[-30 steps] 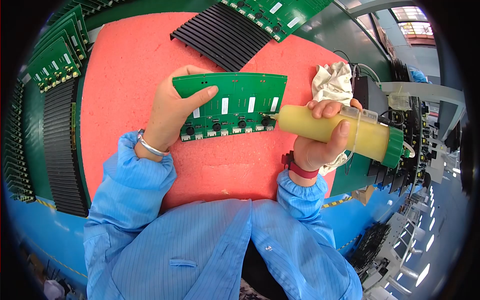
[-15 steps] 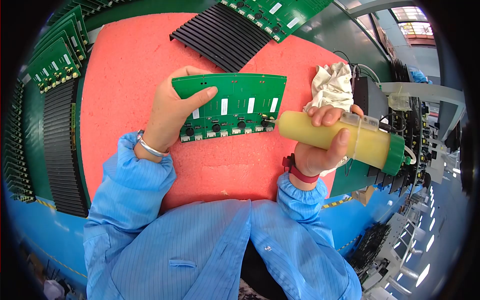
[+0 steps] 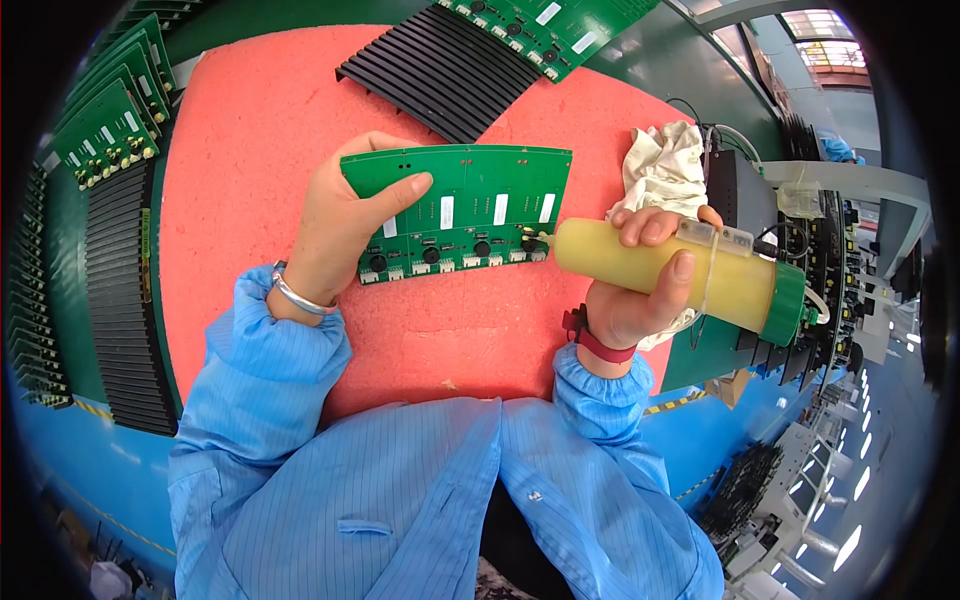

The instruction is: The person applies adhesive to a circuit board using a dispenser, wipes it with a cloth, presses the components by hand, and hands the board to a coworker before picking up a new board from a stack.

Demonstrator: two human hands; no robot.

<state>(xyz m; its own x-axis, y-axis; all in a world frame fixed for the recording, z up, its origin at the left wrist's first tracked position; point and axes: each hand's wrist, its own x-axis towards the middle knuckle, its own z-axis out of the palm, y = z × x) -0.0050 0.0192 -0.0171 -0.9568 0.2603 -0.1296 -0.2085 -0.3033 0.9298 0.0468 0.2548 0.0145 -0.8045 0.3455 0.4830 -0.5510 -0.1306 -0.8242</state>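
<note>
A green circuit board [image 3: 475, 195] is tilted up above the pink foam mat, gripped at its left end by my left hand [image 3: 345, 215], thumb across its face. Black round parts and white connectors line its lower edge. My right hand [image 3: 645, 285] is wrapped round a glue bottle [image 3: 620, 250] filled with yellowish paste, its green cap at the right end. The bottle's thin nozzle points left and meets the round part at the board's right end. Some pale yellow paste shows on that part.
Under the board lies the pink foam mat [image 3: 430, 350]. A black slotted rack [image 3: 440, 75] at the back bears another green board [image 3: 560, 30]. More boards stand in a black rack [image 3: 118, 290] at left. A crumpled white cloth [image 3: 665, 170] lies at right.
The bottle has shifted very slightly left and up at the board's right end. More pale yellow paste is visible on the round part there. My left hand has hardly moved.
</note>
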